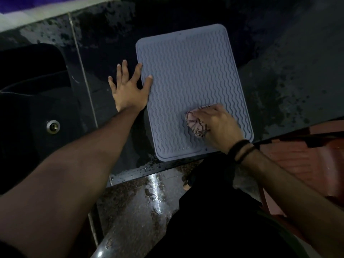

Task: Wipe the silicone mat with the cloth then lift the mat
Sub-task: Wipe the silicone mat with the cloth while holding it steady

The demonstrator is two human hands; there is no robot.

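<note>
Writing, brands, labels: nothing legible on any item

Floor [141,211]: speckled, wet sheen, nearest the camera below the counter edge

Right hand [216,125]: palm down, fingers curled over a bunched cloth, pressing it onto the mat; forearm enters from lower right; two dark bands [240,149] around the wrist

Cloth [195,123]: pale pink with dark red line pattern, crumpled, showing at the left of the right hand's fingers, resting on the near right part of the mat

Mat [188,77]: grey-blue rectangle, rounded corners, raised rim, wavy ridges; lies flat on the counter, near short edge just beside the counter's front edge, long side running away from the viewer

Left hand [128,90]: open, fingers spread, palm flat on the counter at the mat's left edge; thumb and index fingertip lie on the mat's rim; arm stretched from lower left

Counter [290,75]: dark, speckled, damp-looking patches

Sink [37,101]: dark basin left of the counter, round metal fitting [53,127] on its wall
</note>
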